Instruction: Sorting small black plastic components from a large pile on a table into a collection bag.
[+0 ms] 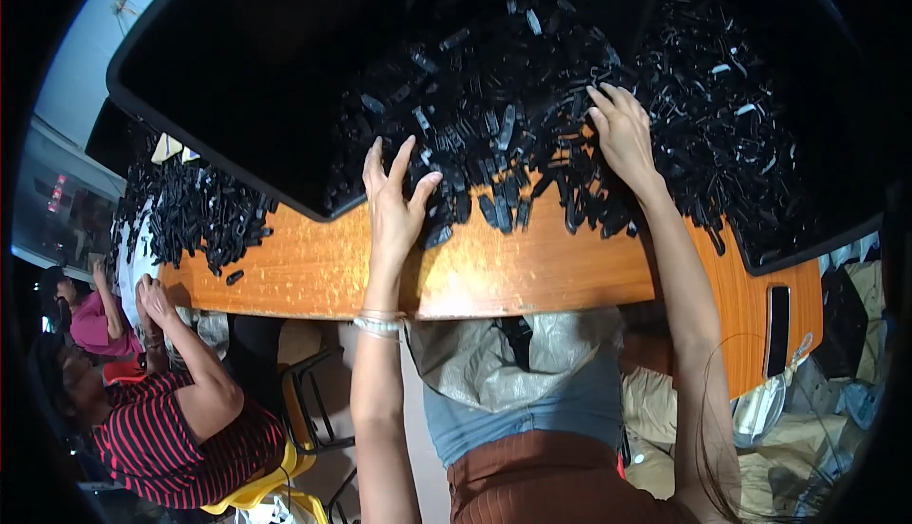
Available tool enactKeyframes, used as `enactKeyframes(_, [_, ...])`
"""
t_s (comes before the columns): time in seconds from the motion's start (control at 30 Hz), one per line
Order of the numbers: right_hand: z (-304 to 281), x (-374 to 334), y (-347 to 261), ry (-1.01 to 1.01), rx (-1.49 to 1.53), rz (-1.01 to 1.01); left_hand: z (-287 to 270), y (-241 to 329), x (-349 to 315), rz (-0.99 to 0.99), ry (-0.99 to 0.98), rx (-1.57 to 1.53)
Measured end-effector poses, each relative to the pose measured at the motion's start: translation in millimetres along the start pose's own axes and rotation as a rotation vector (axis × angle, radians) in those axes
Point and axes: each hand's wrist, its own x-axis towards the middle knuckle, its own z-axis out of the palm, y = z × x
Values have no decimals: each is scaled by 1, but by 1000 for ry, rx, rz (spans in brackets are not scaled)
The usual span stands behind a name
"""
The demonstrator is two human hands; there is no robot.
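A wide heap of small black plastic pieces (494,130), with a few grey and whitish ones among them, spreads over the wooden table (313,267). At the heap's near left edge is my left hand (394,201), fingers and thumb spread apart, and nothing shows in its grasp. My right hand (624,139) lies farther forward and to the right, its fingers apart and bent over the pieces. Whether those fingertips touch single pieces is hard to make out. Behind and around the heap is a large black tray-like surface (237,115) with a raised rim.
A second heap of black pieces (204,210) covers the table's left end, near a person in a striped shirt (195,434). Beyond sits a person in pink (95,320). A dark phone-like slab (778,332) lies at the right edge. A whitish sack (475,372) hangs at my lap.
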Motion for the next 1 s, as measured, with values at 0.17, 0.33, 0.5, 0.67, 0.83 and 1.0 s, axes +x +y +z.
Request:
enactKeyframes(0.17, [56,25,-6,-297,138,16,44,-17,40,45,-254,97])
enactKeyframes(0.33, [82,12,-61,-316,205,57,66,1,34,119,-235,267])
enactKeyframes(0.5, [65,-7,-71,-305,310,-30,56,4,21,201,-246,157])
enactKeyframes(0.67, [49,-36,-79,-293,355,-96,38,14,-4,196,-326,103])
enactKeyframes(0.83, [25,-53,-79,-339,556,-35,16,33,-23,238,-267,52])
enactKeyframes(1.0, [-43,-85,-74,-189,686,123,-24,55,-110,289,-258,-89])
